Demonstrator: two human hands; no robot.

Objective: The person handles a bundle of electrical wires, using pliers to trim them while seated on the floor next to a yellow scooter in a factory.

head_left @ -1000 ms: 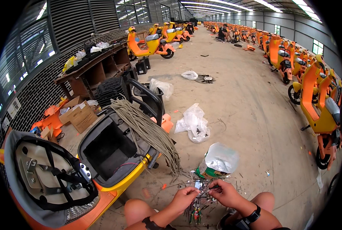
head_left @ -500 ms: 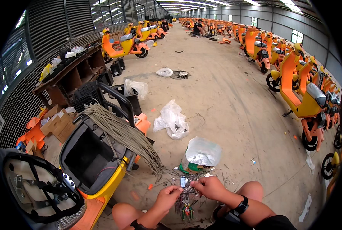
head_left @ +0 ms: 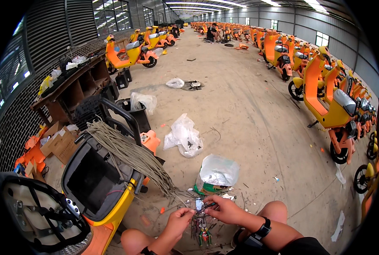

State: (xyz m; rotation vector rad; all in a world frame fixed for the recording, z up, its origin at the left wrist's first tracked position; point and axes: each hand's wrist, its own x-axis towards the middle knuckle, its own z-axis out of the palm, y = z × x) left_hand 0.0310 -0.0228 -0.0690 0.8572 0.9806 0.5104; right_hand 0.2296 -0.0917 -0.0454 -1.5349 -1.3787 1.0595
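Observation:
My left hand [head_left: 178, 222] is closed in a pinch, thumb against forefinger. Whatever lies between those fingertips is too small to make out. Just to the right, my right hand [head_left: 224, 210] is closed around a short, dark, thin piece [head_left: 211, 205] whose kind I cannot tell. Between the hands shows a small pale blue-white piece [head_left: 198, 205]; whether a hand touches it is unclear. Below them, pliers [head_left: 205, 236] with green and red handles lie on a litter of thin scraps. Beyond the hands stands an open bag [head_left: 218, 170], silvery-white inside with a green lower side.
At left stands a yellow-orange scooter with an open grey seat box [head_left: 91, 180], a bundle of grey-brown cables [head_left: 132, 153] draped over it. Ahead lie a clear plastic bag [head_left: 184, 137] and a black bin [head_left: 139, 117]. Orange scooters [head_left: 325, 95] line the right; someone [head_left: 214, 32] sits far off.
My right hand has turned and moved slightly left, and a dark thin piece now shows in its fingers. My left hand stays pinched. The whole view has shifted slightly.

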